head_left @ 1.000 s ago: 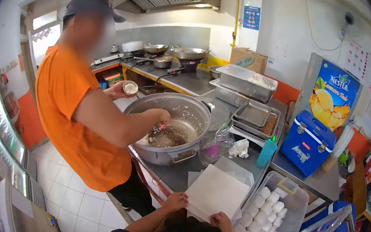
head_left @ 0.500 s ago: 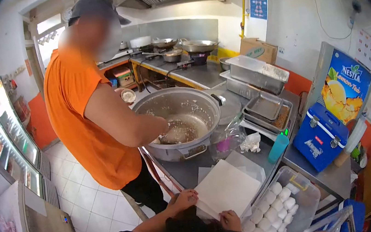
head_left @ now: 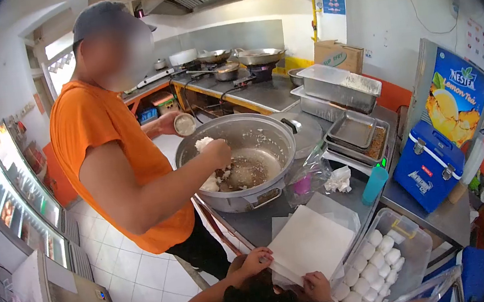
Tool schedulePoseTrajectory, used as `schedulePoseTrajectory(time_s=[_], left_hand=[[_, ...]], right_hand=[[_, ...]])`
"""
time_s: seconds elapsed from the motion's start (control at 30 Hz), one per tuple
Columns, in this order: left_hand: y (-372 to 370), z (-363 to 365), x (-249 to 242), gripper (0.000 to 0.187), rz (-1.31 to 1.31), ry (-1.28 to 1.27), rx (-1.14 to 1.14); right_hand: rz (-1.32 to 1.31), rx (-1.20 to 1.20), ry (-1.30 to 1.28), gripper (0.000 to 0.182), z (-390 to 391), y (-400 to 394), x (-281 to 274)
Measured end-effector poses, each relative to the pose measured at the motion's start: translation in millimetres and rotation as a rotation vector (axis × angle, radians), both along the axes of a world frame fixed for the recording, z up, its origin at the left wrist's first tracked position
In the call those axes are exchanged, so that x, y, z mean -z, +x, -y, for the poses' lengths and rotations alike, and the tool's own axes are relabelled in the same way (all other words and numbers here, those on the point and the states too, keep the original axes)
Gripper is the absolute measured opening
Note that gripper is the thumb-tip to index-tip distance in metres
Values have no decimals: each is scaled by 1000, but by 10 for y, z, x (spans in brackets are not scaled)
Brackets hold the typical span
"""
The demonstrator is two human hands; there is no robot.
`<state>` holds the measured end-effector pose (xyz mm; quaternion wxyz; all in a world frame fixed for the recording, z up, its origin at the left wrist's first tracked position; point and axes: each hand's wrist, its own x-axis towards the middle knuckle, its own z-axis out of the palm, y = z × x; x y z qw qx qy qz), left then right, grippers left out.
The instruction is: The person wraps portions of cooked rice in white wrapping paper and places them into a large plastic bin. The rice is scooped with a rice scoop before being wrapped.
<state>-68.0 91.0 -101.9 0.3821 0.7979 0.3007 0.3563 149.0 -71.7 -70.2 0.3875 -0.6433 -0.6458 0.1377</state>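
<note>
Counter (head_left: 251, 225) with pot (head_left: 224, 200) beyond paper sheets (head_left: 312, 242)

Metal table (head_left: 254, 222) | large pot (head_left: 224, 200) | paper sheets (head_left: 310, 242) | plastic bag (head_left: 316, 179) | white wad (head_left: 338, 179) | teal cup (head_left: 375, 185)

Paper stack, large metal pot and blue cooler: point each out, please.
Paper stack (head_left: 312, 244): head view, top sheet's middle.
Large metal pot (head_left: 224, 202): head view, outer front wall.
Blue cooler (head_left: 428, 168): head view, front face.
</note>
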Motion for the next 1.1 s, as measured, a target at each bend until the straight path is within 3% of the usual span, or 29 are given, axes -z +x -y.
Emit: schedulePoseTrajectory(time_s=[0.33,0.4,0.6,0.73,0.93,1.1], left_hand=[[-72,-2,-14,17,-29,-194,81],[-49,-13,49,9,43,-87,43],[-62,7,-80,10,53,-59,66],[-79,-74,143,12,23,17,72],[-83,-17,-74,12,-37,-44,70],[-102,-114,120,12,-9,-25,131]], right_hand=[[129,1,127,16,-6,-50,-48],[127,0,133,15,-19,-55,-57],[178,14,-23,13,15,-66,-49],[127,11,27,11,18,-104,-156],[112,1,84,12,-16,-78,-118],[112,-31,106,12,-7,-60,-112]])
